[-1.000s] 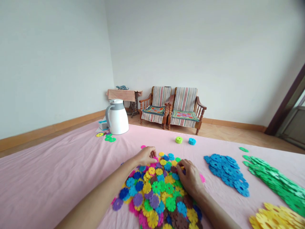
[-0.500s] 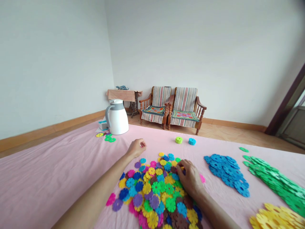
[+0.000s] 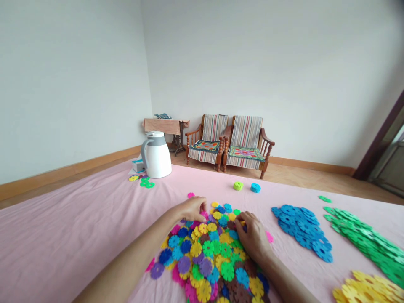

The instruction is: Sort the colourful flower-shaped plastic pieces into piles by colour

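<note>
A heap of flower-shaped plastic discs (image 3: 208, 248) in mixed colours lies in front of me on a pink cloth (image 3: 78, 227). At the heap's far left edge is my left hand (image 3: 192, 208), its thumb and fingers closed around a pink disc (image 3: 204, 216). A separate pink disc (image 3: 191, 195) lies on the cloth just beyond that hand. My right hand (image 3: 254, 235) rests on the heap's right side with curled fingers; what they hold, if anything, is hidden. Close to its right lies another pink disc (image 3: 269, 237).
Sorted discs lie to the right: a blue pile (image 3: 301, 229), a green pile (image 3: 369, 240) and a yellow pile (image 3: 369, 288). Farther back stand a lime stack (image 3: 238, 186) and a blue stack (image 3: 255, 188). A white jug (image 3: 159, 158) stands at the back left beside several loose discs (image 3: 147, 183).
My left hand has moved right and nearer, from the bare cloth to the heap's edge. A pink disc now shows on the cloth near where it was. My right hand stays put.
</note>
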